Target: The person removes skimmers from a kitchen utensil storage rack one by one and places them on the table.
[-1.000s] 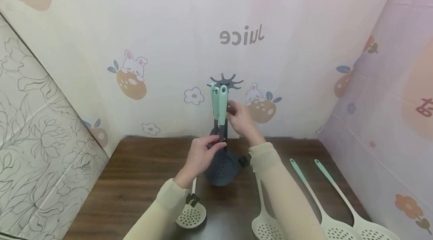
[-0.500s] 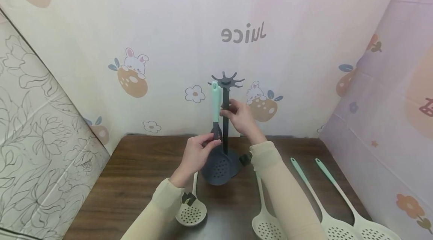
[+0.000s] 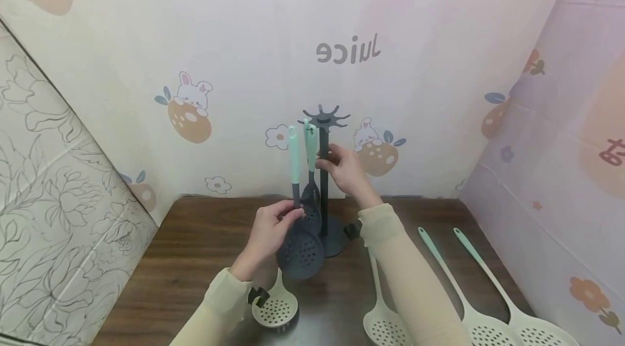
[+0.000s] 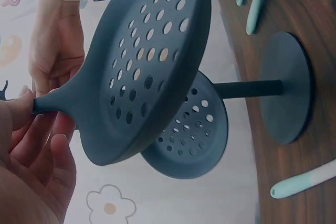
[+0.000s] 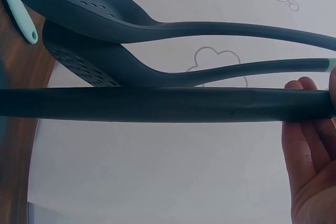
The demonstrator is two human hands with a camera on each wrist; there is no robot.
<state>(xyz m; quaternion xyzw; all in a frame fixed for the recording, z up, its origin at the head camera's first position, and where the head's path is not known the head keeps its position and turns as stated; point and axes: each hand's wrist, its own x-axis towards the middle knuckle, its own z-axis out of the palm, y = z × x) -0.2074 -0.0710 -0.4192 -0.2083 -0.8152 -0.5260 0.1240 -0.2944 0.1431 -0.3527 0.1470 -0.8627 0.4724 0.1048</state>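
Note:
My left hand pinches a dark grey skimmer by its neck, below the mint handle. The skimmer is upright, left of a dark utensil stand and apart from its hooks. Thumb and fingers of my right hand grip the stand's post, also plain in the right wrist view. Another dark skimmer hangs at the post's left side, behind the held one. Mint handles overlap there in the head view, so I cannot tell how many utensils hang.
A cream skimmer lies under my left wrist. More cream skimmers lie at the right: one by my right forearm and two with mint handle ends farther right. The wooden table meets a patterned backdrop behind the stand.
My left hand first carried the skimmer from in front of the post to its left, then farther left and slightly lower, away from the stand. My right hand stays on the post.

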